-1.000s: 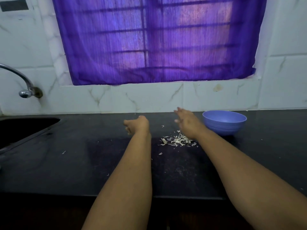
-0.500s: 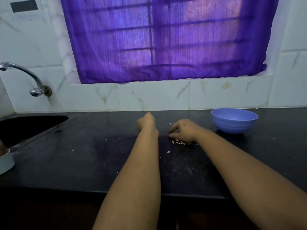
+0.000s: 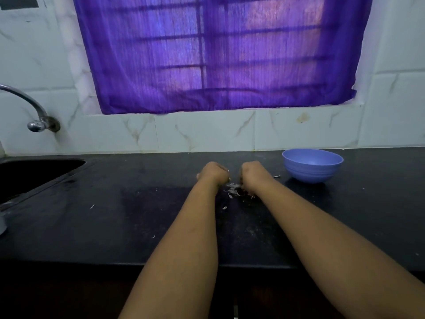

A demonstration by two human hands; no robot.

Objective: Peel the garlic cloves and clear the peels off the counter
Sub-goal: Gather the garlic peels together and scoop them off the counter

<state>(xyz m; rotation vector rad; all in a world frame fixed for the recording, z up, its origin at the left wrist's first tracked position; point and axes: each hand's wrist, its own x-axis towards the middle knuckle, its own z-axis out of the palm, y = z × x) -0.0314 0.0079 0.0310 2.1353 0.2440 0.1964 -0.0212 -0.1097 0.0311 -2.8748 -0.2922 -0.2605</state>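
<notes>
A small pile of pale garlic peels lies on the black counter, between my two hands. My left hand is curled into a fist just left of the pile, with white bits of peel showing at its fingers. On the pile's right side my right hand has its fingers curled down into the peels. The hands are almost touching. Most of the pile is hidden under them. No garlic cloves are in view.
A blue bowl stands to the right of my right hand, with one peel scrap between them. Stray peel bits dot the counter. A dark sink and tap are at the left.
My right hand dropped from above the pile onto the peels and curled its fingers. My left hand moved right, close beside it. The visible pile has shrunk.
</notes>
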